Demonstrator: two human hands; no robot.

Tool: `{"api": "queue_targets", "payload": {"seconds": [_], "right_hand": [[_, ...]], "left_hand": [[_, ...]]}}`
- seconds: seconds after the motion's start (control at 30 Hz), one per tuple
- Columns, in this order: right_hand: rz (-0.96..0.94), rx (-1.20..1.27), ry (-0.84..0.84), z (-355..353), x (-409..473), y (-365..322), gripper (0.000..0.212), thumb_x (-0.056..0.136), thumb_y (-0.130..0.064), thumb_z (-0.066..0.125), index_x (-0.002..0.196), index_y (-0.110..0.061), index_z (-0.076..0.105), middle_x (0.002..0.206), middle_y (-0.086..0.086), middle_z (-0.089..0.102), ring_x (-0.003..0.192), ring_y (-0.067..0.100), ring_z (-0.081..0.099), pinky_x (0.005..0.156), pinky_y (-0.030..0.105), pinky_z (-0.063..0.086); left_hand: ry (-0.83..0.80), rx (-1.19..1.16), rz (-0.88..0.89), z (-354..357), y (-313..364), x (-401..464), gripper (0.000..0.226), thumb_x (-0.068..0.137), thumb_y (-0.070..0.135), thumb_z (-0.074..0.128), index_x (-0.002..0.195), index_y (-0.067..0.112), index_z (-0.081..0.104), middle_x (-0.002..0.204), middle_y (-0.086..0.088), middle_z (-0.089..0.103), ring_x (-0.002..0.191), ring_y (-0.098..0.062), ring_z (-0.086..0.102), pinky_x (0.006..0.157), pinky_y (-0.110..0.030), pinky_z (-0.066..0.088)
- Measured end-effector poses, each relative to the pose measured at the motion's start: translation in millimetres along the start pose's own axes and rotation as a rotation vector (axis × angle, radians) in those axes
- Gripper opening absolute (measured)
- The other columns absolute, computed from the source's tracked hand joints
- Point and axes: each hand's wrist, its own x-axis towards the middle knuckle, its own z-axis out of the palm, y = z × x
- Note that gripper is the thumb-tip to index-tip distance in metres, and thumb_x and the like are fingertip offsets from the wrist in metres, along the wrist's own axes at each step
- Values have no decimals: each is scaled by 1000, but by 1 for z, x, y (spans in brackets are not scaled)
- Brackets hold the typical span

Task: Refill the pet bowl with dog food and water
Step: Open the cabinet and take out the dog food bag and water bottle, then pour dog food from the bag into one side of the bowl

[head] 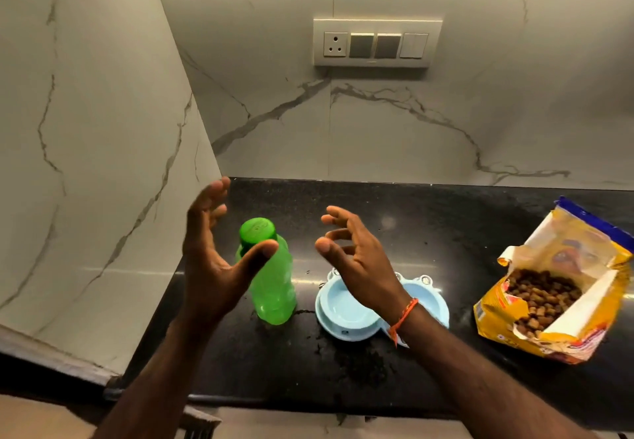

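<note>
A green plastic bottle (272, 281) with its green cap on stands upright on the black counter (429, 233). To its right lies a light blue double pet bowl (346, 308); its left well looks bare and my right wrist hides much of the right well. My left hand (214, 260) hovers open just left of the bottle, thumb in front of the bottle's neck, not gripping. My right hand (356, 253) hovers open above the bowl, fingers spread. An open yellow bag of dog food (552, 298) lies at the right, brown kibble showing in its torn mouth.
Marble walls close the counter off at the back and left, forming a corner behind the bottle. A switch and socket panel (375, 43) is on the back wall. Water drops speckle the counter in front of the bowl. The counter's front edge runs below my forearms.
</note>
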Motion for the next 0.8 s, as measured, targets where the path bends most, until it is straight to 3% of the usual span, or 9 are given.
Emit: {"api": "queue_targets", "payload": {"seconds": [0.07,0.2,0.37,0.5,0.6,0.7,0.8], "right_hand": [[-13,-35,84,-23,-3,-3,77,79,-82,59,138,-32,52,127,-16,63,106,3,65,84,23,57],[-32,-146,267,-74,-9,10,44,89,-38,79,128,-26,61,117,-13,68,95,8,69,78,25,58],[18,-327,435,-145,-21,35,21,91,-30,76,110,-25,68,102,-9,70,88,7,68,75,24,56],[146,-531,525,-199,-40,57,9,92,-27,73,86,-21,69,80,-6,68,75,10,63,67,22,49],[342,-604,512,-229,-54,70,15,92,-28,70,79,-20,69,72,-7,66,69,6,58,64,17,41],[471,-669,447,-250,-66,84,19,90,-27,66,72,-20,67,74,-3,69,73,14,61,72,32,48],[645,-780,263,-256,-75,93,17,85,-39,64,86,-23,69,96,2,73,94,22,68,81,36,54]], "left_hand": [[10,48,89,6,23,12,96,81,57,76,145,-6,41,153,-15,47,143,-27,47,111,-52,45],[-72,148,314,41,65,19,82,85,57,73,131,-6,49,143,-24,53,136,-34,52,111,-45,44],[-228,50,404,114,83,8,77,77,41,86,129,-5,53,141,-23,56,133,-38,54,107,-55,45],[-339,2,420,173,89,-3,78,71,39,94,126,-6,60,143,-18,57,134,-34,54,108,-53,46],[-483,-23,395,217,91,-13,85,72,53,90,133,2,60,150,-9,52,140,-26,49,113,-45,43],[-678,-14,308,265,91,-27,101,69,70,83,146,14,50,161,1,40,149,-16,36,118,-41,39],[-925,117,235,306,92,-40,125,61,82,79,160,26,28,171,6,17,156,-12,16,125,-41,29]]}}
